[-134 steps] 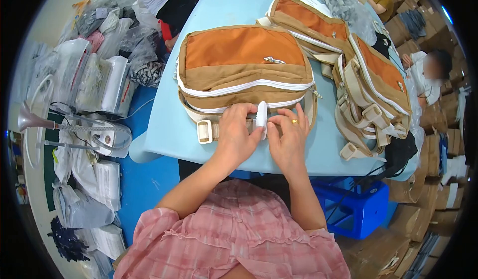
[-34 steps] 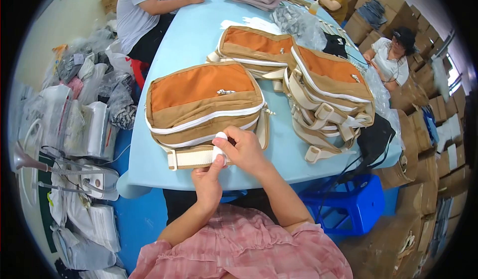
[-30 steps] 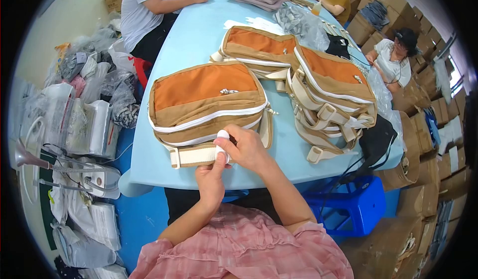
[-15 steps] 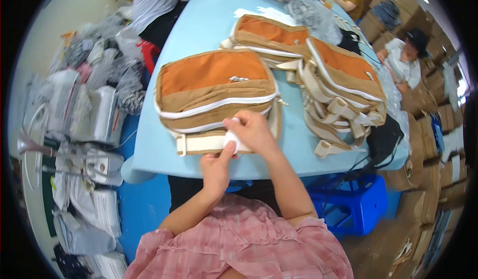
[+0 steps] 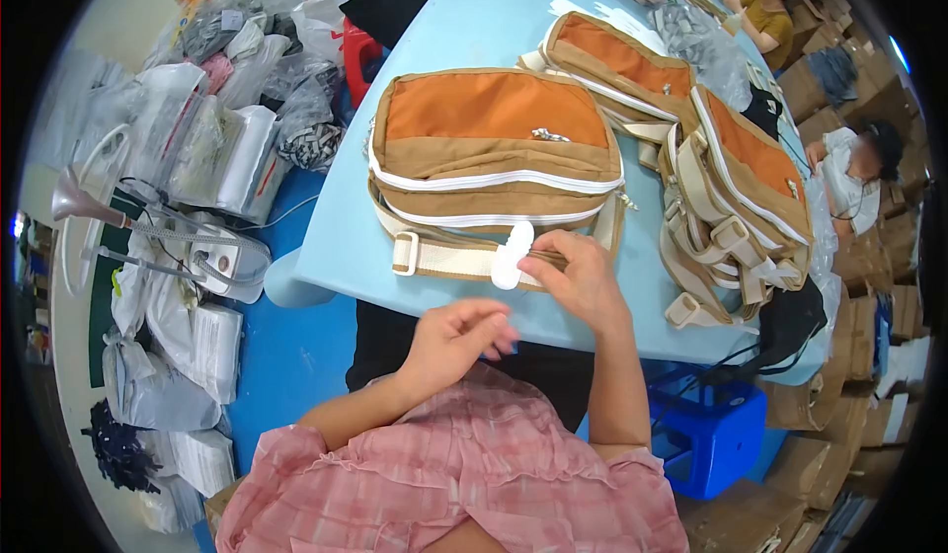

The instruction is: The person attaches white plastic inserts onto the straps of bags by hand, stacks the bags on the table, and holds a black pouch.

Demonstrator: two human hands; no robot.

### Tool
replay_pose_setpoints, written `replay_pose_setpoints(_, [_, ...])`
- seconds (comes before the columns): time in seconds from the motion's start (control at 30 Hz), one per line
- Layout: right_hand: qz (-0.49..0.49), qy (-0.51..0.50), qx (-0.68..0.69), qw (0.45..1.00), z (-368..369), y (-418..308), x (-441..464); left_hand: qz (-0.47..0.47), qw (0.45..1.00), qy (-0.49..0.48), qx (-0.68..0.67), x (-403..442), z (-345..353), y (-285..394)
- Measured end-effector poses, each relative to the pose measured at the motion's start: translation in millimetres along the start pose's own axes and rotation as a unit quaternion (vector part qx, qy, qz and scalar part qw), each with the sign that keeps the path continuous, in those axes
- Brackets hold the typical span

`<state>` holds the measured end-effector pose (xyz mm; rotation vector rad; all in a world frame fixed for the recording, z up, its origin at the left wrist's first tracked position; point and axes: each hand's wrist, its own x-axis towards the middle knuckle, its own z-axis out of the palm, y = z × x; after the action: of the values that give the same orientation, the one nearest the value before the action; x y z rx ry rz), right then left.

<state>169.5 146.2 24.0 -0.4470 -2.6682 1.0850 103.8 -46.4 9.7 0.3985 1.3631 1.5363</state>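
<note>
A tan and orange waist bag with white zippers lies on the table in front of me. Its cream webbing strap, fitted with a slider buckle, runs along the bag's near side. A white oval piece sits across the strap, its exact kind unclear. My right hand pinches at the right edge of that white piece, where strap and fingers overlap. My left hand is off the strap, in front of the table edge, slightly blurred, fingers loosely bent and apart with nothing seen in them.
Two similar bags, one behind and one at right, lie on the blue-covered table. A blue stool stands below right. Plastic-wrapped bundles and a steamer are at left. Other people sit around the table.
My left hand has let go of the white piece and drawn back toward my body. My right hand stays at the piece, now at its right side. The view has shifted.
</note>
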Motion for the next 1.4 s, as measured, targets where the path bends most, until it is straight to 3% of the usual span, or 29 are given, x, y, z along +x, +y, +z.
replay_pose_setpoints(0.03, [0.0,-0.002,0.002,1.0,0,3,1,0.158,0.98,0.107,0.052,2,4,-8])
replay_pose_setpoints(0.07, [-0.031,0.001,0.032,0.999,1,7,1,0.275,0.931,0.148,0.189,5,-3,-10])
replay_pose_setpoints(0.1, [-0.061,0.005,0.061,0.996,2,9,2,0.382,0.848,0.182,0.32,12,-8,0])
replay_pose_setpoints(0.2, [-0.098,0.009,0.071,0.993,0,10,4,0.425,0.774,0.184,0.431,38,-7,20])
replay_pose_setpoints(0.37, [-0.104,0.014,0.054,0.993,-1,5,3,0.36,0.786,0.134,0.484,67,-7,27])
replay_pose_setpoints(0.47, [-0.117,-0.006,0.021,0.993,-3,8,-2,0.312,0.833,0.116,0.443,74,-6,23])
replay_pose_setpoints(0.53, [-0.121,-0.021,0.01,0.992,-4,10,-2,0.263,0.889,0.155,0.341,75,-5,15])
replay_pose_setpoints(0.63, [-0.143,-0.03,0.01,0.989,-3,12,-3,0.246,0.923,0.18,0.234,72,-2,7])
replay_pose_setpoints(0.97, [-0.158,-0.011,0.009,0.987,-2,13,-4,0.357,0.834,0.21,0.366,76,-2,-6])
replay_pose_setpoints(1.03, [-0.154,-0.013,0.014,0.988,-3,13,-3,0.341,0.883,0.224,0.231,78,0,-16])
replay_pose_setpoints(1.07, [-0.147,-0.021,0.011,0.989,-4,14,-2,0.34,0.884,0.225,0.231,78,0,-18])
replay_pose_setpoints(1.13, [-0.139,-0.032,0.004,0.99,-5,14,-2,0.333,0.924,0.161,0.093,79,1,-18])
replay_pose_setpoints(1.23, [-0.09,-0.042,-0.027,0.995,-2,11,-3,0.289,0.95,0.107,0.053,74,0,-5])
replay_pose_setpoints(1.3, [-0.119,0.022,-0.011,0.993,4,7,-2,0.27,0.958,0.093,0.036,74,-2,-2])
replay_pose_setpoints(1.4, [-0.155,0.024,-0.007,0.988,7,8,-3,0.25,0.965,0.078,0.02,75,-3,-1])
